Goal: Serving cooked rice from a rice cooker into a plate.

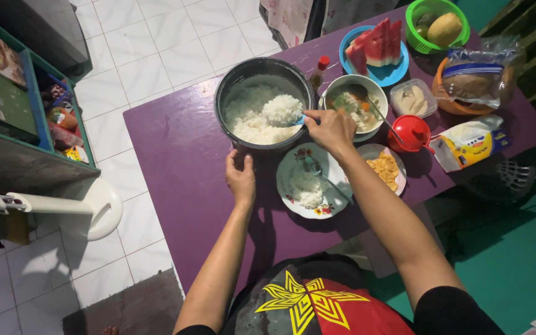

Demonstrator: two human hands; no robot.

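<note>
Two hands engaged: left hand (241,178) steadies near rim of rice pot (264,102); right hand (330,128) closed on blue rice paddle (299,120), blade in rice. Floral plate (312,180) lies directly beneath right hand, nearer it.

Clear bread bag (482,77) above yellow-white pouch (473,142); shelf boxes (1,80) left.
</note>
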